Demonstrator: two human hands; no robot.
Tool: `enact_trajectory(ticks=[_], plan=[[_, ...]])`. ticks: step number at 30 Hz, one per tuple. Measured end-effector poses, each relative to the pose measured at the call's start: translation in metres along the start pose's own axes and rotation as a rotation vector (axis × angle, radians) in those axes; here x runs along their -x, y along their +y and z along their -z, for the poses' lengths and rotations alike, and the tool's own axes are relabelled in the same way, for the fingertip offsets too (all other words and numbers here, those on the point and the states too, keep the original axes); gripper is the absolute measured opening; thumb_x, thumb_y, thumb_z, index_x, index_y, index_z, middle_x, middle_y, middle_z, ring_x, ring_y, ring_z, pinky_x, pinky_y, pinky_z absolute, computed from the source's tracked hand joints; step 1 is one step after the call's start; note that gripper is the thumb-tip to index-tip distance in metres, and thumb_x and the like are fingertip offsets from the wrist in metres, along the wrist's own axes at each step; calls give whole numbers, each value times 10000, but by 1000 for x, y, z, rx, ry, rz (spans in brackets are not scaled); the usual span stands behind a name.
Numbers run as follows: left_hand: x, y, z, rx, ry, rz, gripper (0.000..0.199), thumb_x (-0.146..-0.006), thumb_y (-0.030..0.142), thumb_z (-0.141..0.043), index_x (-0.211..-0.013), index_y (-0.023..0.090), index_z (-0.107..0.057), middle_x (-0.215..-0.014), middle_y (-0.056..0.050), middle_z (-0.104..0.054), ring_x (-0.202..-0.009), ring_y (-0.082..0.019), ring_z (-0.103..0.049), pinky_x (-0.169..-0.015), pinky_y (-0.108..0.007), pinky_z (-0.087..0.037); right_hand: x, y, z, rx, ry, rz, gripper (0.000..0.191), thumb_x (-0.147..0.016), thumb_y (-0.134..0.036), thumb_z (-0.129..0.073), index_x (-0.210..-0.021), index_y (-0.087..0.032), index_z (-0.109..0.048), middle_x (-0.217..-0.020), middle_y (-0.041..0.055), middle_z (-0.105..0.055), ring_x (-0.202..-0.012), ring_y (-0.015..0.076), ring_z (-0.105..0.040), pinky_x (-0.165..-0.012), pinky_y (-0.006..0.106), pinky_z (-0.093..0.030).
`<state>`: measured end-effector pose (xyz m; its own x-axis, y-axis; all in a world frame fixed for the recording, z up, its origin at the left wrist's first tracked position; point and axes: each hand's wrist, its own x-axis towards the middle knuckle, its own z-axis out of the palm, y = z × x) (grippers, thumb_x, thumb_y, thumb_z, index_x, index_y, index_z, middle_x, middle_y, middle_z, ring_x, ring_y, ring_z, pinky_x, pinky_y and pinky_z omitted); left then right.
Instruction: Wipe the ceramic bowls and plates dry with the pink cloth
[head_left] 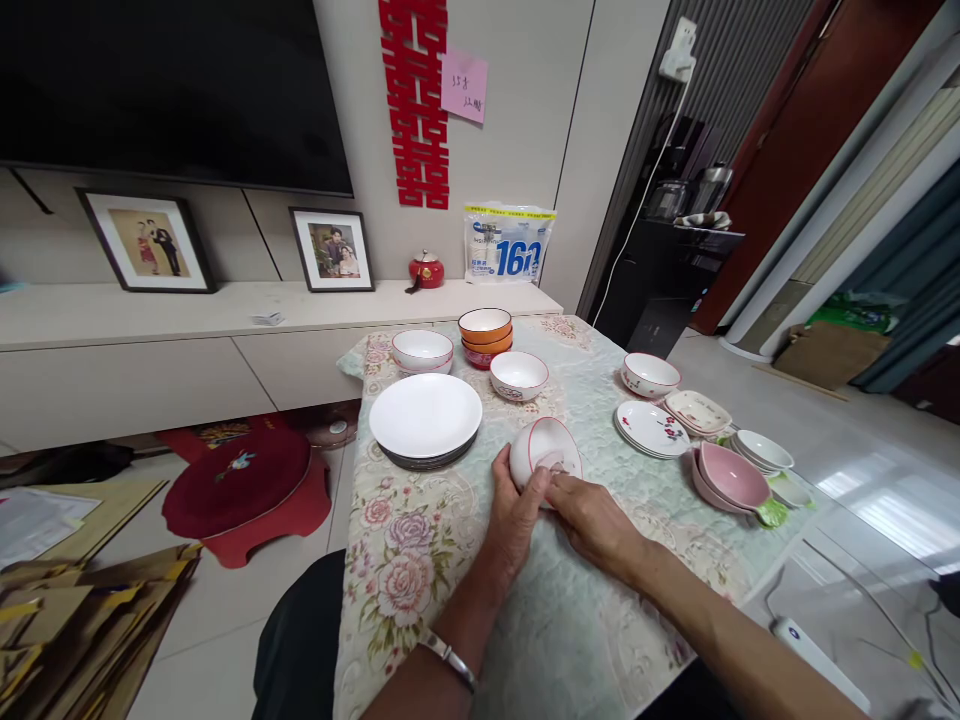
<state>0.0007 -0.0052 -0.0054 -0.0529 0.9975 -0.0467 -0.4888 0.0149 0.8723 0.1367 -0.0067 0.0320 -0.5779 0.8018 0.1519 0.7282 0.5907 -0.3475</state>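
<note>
A white bowl with a red rim is tilted over the near middle of the table, its inside turned to the right. My left hand grips it from the left, with the thumb over the near rim. Closed fingers of my right hand press at the bowl's near right rim, beside the left thumb. A pale patch shows by the fingertips inside the bowl; I cannot tell whether it is cloth or a reflection. Beyond the held bowl stands another white bowl. White plates lie stacked on darker ones to the left.
At the back are stacked white bowls and orange bowls. Small floral plates, a floral bowl and pink leaf-handled bowls stand right. A floral cloth covers the table. A red stool is left.
</note>
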Motion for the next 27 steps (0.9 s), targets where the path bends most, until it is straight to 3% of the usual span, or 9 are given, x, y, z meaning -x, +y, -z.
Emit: enact_trajectory(ticks=[3, 6, 9, 12, 14, 18, 22, 24, 27], plan=[[2, 2, 0, -29, -36, -37, 736, -781, 461, -711, -1393, 194, -401, -1313, -154, -581, -1215, -282, -561, -1032, -418, -446, -5, -14, -8, -274, 138, -94, 95, -911, -172, -487, -906, -210, -573, -889, 24, -648, -802, 170, -602, -722, 270, -472], [3, 6, 2, -45, -25, -60, 677, -813, 482, -666, -1377, 193, -428, -1312, -148, -584, -1235, -288, -546, -1048, -431, -429, -7, -21, -10, -408, 181, -44, 182, -878, -136, -475, -1019, -214, -559, -1013, 44, -638, -921, 183, -594, -821, 298, -487], [1, 6, 5, -53, 9, -49, 636, -832, 505, -632, -1355, 188, -457, -1288, -146, -603, -1223, -292, -556, -1040, -432, -438, -3, -15, -4, -265, 58, 86, 358, -812, -62, -461, -1131, -200, -543, -1073, 76, -613, -1007, 207, -568, -885, 333, -475], [-2, 3, 5, -49, 47, -10, 663, -814, 519, -653, -1352, 192, -446, -1305, -150, -593, -1217, -294, -563, -1021, -423, -459, 3, -2, 4, 4, -74, 145, 341, -848, -58, -438, -1129, -192, -578, -1049, 91, -626, -1005, 225, -564, -912, 372, -451], [-3, 0, 4, -35, 45, 14, 729, -806, 515, -669, -1393, 200, -375, -1375, -162, -540, -1242, -294, -548, -1031, -421, -454, 6, 4, 5, 106, -94, 107, 323, -892, -75, -416, -1140, -195, -587, -1037, 93, -638, -984, 223, -572, -894, 367, -452], [-1, -3, 1, -46, -43, 0, 844, -812, 482, -683, -1455, 186, -221, -1502, -193, -394, -1341, -285, -457, -1110, -411, -371, 4, -2, -4, -61, 40, -35, 198, -927, -156, -441, -1050, -195, -591, -978, 70, -655, -896, 195, -603, -780, 292, -472], [1, -2, 2, -67, -81, -76, 769, -821, 462, -675, -1432, 172, -310, -1439, -181, -478, -1327, -287, -470, -1117, -422, -359, -6, -19, -13, -375, 233, -158, 143, -935, -214, -445, -988, -206, -577, -945, 46, -654, -838, 178, -608, -772, 284, -485], [1, 0, 3, -42, -32, -84, 678, -843, 475, -638, -1402, 190, -381, -1381, -156, -540, -1297, -288, -500, -1094, -433, -386, -9, -22, -14, -430, 210, -84, 230, -887, -144, -457, -1085, -209, -553, -1049, 59, -639, -945, 185, -601, -843, 295, -486], [0, 3, 4, -17, 22, -62, 602, -854, 496, -610, -1353, 197, -453, -1310, -139, -594, -1259, -286, -533, -1054, -434, -428, -6, -14, -9, -275, 82, 93, 430, -775, -29, -460, -1166, -196, -524, -1120, 83, -609, -1073, 205, -564, -916, 317, -467]])
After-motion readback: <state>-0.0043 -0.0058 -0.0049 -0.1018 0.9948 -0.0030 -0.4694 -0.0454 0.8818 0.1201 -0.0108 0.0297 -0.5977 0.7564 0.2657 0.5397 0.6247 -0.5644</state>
